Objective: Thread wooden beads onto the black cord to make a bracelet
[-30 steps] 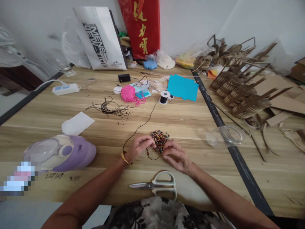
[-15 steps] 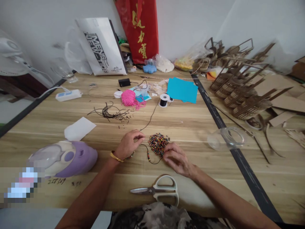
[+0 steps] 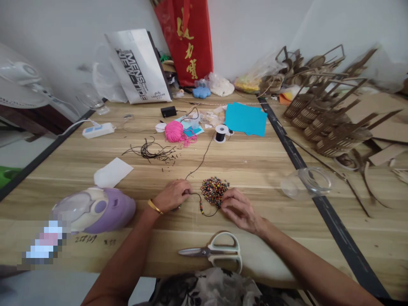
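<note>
A heap of small multicoloured beads (image 3: 214,190) lies on the wooden table between my hands. My left hand (image 3: 176,193), with a gold bracelet at the wrist, is closed on a thin black cord (image 3: 204,160) left of the heap. That cord runs back to a black spool with white rims (image 3: 220,135). Between my hands it sags in a loop carrying several threaded beads (image 3: 201,207). At the heap's right edge, my right hand (image 3: 239,208) pinches the cord's other end; whether a bead is between its fingertips is hidden.
White-handled scissors (image 3: 216,251) lie near the front edge. Left stands a purple and cream device (image 3: 111,210) beside white paper (image 3: 113,172). Black cord scraps (image 3: 149,149), pink yarn (image 3: 174,131) and blue sheets (image 3: 245,119) lie farther back. Brown woven baskets (image 3: 331,119) stand right.
The view has shifted slightly. My left hand has turned lower, with its fingers closer together on the cord. My right hand stays at the edge of the beads.
</note>
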